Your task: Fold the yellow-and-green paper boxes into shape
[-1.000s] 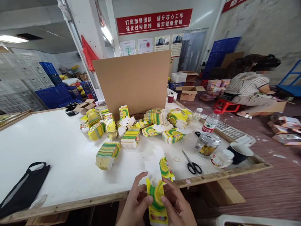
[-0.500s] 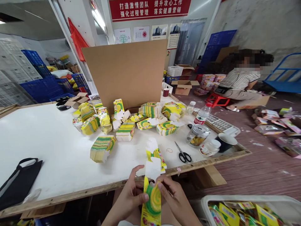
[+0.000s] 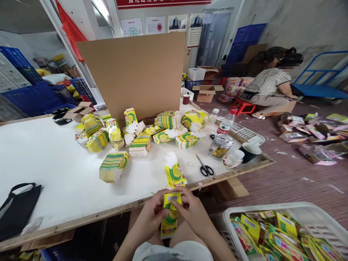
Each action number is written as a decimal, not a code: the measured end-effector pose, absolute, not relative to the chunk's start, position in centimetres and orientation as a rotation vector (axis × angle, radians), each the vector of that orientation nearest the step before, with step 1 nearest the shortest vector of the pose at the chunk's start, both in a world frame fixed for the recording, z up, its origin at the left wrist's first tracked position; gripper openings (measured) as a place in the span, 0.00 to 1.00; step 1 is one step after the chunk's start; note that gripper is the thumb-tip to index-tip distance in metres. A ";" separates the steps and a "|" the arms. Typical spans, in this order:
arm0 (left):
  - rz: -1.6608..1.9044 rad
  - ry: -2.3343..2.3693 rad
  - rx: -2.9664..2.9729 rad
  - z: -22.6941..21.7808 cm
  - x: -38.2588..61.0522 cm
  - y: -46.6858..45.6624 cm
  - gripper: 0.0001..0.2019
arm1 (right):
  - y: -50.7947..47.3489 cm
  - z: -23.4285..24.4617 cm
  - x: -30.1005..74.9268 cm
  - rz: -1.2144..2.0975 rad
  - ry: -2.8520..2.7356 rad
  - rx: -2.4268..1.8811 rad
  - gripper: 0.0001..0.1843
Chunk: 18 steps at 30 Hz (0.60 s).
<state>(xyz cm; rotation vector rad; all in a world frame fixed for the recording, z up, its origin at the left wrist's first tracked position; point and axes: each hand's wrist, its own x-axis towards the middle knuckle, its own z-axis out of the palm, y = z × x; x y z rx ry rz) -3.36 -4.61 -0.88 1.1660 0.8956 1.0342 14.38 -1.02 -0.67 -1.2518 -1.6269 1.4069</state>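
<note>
My left hand (image 3: 152, 214) and my right hand (image 3: 191, 210) both grip a small yellow-and-green carton (image 3: 170, 214) just below the table's front edge, its barcoded end flap folded down on top. A short stack of flat cartons (image 3: 174, 174) lies on the white table (image 3: 54, 159) right in front of my hands. Several bundles of flat cartons (image 3: 141, 132) are heaped further back, one bundle (image 3: 112, 171) lying apart on the left.
A tall cardboard sheet (image 3: 136, 72) stands behind the heap. Scissors (image 3: 204, 168), a glass jar (image 3: 219, 145), a water bottle (image 3: 225, 124) and a dark cup (image 3: 248, 151) are at the table's right end. A white basket (image 3: 258, 214) with finished cartons is at lower right. A black bag (image 3: 16, 208) is at left. A person (image 3: 269, 87) sits beyond.
The carton's white top flaps stood up earlier; now they are folded shut and the box is closed. My view has tilted down, bringing the white basket into sight.
</note>
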 end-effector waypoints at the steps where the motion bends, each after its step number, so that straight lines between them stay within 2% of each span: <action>1: 1.035 0.879 1.157 -0.9 -3.3 -4.7 0.21 | -1.1 -0.9 14.2 1.308 -1.679 -1.300 0.16; 4: 1.039 0.866 1.089 -0.7 -3.5 -4.7 0.22 | -1.3 -1.5 13.9 1.128 -1.782 -1.353 0.16; 9: 1.064 0.839 0.947 0.0 -3.5 -4.3 0.25 | -1.6 -1.2 13.8 1.171 -1.772 -1.285 0.20; 12: 1.074 0.817 0.952 -0.2 -2.7 -4.1 0.26 | -1.4 -0.6 13.9 1.079 -1.710 -1.315 0.21; 16: 1.004 0.887 1.232 -1.0 -1.1 -3.2 0.27 | -0.8 -0.1 17.0 1.033 -1.707 -1.343 0.20; 18: 0.901 1.049 1.529 -1.7 -0.6 -1.9 0.30 | -0.9 0.3 21.0 0.847 -1.778 -1.498 0.20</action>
